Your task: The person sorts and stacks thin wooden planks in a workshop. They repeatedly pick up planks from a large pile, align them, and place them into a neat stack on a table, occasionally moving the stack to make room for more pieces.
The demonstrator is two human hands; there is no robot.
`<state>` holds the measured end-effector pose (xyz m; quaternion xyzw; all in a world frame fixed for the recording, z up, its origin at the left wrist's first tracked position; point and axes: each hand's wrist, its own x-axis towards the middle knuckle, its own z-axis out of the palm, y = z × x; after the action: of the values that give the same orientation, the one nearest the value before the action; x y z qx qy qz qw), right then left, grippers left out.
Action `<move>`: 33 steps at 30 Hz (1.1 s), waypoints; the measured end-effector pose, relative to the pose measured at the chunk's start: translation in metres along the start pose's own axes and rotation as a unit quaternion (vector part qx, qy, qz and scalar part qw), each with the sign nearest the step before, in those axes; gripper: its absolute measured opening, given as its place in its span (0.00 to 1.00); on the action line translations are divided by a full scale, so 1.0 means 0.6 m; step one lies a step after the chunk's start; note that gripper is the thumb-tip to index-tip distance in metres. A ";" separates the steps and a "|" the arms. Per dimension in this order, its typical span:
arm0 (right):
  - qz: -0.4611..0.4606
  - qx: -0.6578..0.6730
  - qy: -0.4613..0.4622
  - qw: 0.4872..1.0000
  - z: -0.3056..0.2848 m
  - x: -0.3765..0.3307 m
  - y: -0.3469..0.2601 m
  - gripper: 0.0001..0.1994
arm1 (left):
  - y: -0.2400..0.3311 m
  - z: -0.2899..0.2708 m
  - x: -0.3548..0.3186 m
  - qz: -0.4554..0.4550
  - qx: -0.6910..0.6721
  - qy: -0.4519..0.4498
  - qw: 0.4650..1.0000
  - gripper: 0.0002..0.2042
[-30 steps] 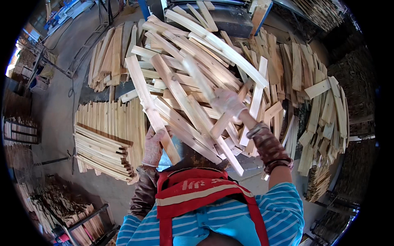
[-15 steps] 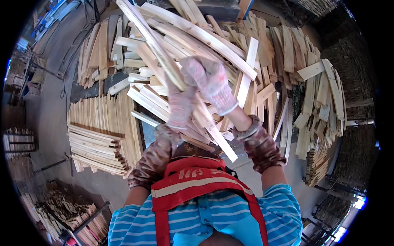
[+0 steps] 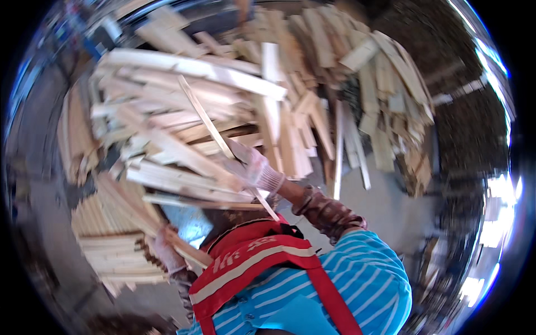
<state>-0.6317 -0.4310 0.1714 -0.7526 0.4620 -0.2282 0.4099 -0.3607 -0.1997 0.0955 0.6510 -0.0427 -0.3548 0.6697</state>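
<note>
My left hand (image 3: 166, 249), in a pale work glove, is low at the left, closed round a long wooden slat (image 3: 133, 212). That slat slants from the neat rows at the left down to the apron's edge. Near the middle, my right hand (image 3: 258, 168), gloved alike, grips a thin wooden strip (image 3: 204, 117), which sticks out above and below the fist. Motion smears the left hand's fingers somewhat. Beneath and beyond the right hand spreads a heap of loose slats (image 3: 192, 70), lying crisscross.
Evenly stacked slats (image 3: 111, 254) lie beside my left hand at the lower left. More slats (image 3: 391, 84) hang in a rough pile at the upper right. Grey floor (image 3: 391, 192) shows at the right, and dark stacks line the far right wall.
My hands, close together before, have parted. The left has gone down and left with a slat; the right holds a thin strip near the middle. The view has turned rightward.
</note>
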 end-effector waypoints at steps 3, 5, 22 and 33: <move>0.026 0.265 0.174 0.948 -0.058 0.006 0.020 0.26 | 0.012 0.019 0.016 0.039 -0.029 -0.038 0.998 0.17; 0.062 0.345 0.250 0.902 -0.110 -0.009 0.053 0.26 | 0.022 0.033 0.028 0.051 -0.018 -0.044 0.998 0.25; 0.381 -0.273 0.151 0.870 -0.283 -0.171 0.514 0.28 | 0.049 0.136 -0.026 0.078 0.060 0.065 0.993 0.20; 0.121 -0.358 0.081 0.922 -0.085 -0.052 0.270 0.36 | 0.030 0.123 -0.046 0.127 0.039 0.073 0.989 0.26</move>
<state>-0.7658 -0.4624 0.0667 -0.7664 0.6323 -0.0560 0.0986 -0.4117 -0.2489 0.1337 0.6900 -0.0896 -0.2169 0.6847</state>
